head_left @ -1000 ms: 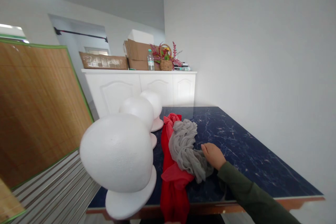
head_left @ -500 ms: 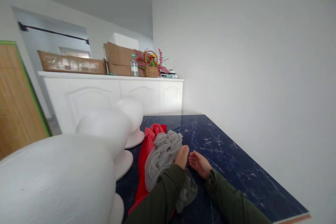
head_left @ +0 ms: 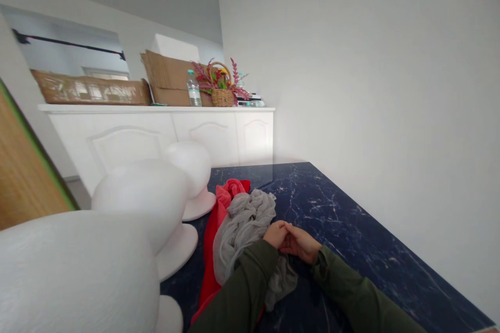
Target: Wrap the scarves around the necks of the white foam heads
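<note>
A crumpled grey scarf [head_left: 242, 221] lies on top of a red scarf [head_left: 219, 207] on a dark blue marbled table [head_left: 351, 239]. My left hand [head_left: 275, 233] and my right hand [head_left: 301, 244] meet fingertip to fingertip at the grey scarf's right edge. The fingers of both are curled and pinched together on the cloth. Part of the grey fabric lies under my left forearm. Both sleeves are dark green.
Three white foam heads on round bases stand along the table's left side: the nearest [head_left: 74, 276], the middle one [head_left: 144, 203] and the far one [head_left: 187, 164]. Behind is a white sideboard [head_left: 156, 130] with cardboard boxes [head_left: 167, 78], a water bottle [head_left: 192, 89] and a flower basket [head_left: 222, 92]. A white wall runs along the right.
My left hand has come in over the grey scarf and joined my right hand, which has turned from palm-up and open to closed. The view has moved in closer and to the right.
</note>
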Demonstrator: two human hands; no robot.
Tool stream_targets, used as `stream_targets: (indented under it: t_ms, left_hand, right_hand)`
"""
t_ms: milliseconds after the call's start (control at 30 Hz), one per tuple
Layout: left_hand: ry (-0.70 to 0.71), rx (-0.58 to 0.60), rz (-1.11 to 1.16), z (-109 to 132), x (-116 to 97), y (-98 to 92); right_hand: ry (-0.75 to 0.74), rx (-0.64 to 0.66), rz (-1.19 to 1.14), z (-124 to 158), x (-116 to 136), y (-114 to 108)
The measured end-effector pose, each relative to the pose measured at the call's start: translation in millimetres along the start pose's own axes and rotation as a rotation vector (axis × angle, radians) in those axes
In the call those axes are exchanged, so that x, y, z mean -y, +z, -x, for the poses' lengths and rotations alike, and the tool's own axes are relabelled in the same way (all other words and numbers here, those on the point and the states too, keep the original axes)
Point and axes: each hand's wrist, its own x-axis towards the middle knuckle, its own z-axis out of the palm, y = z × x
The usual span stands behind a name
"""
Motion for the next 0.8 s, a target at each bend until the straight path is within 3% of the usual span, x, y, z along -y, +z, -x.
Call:
stream_targets:
  t_ms: [267,567,800]
  left_hand:
    - [0.045,-0.003,-0.071,-8.7,14.6,1.7]
    - [0.101,-0.022,-0.119,1.7,3.9,1.7]
    - [0.120,-0.008,-0.139,-2.3,8.9,1.4]
  right_hand:
    - [-0.015,-0.043,0.038,3.0,1.6,4.1]
    - [-0.034,-0.050,0.040,2.3,-1.9,1.5]
    - [-0.039,-0.071,0.038,4.4,-0.4,4.7]
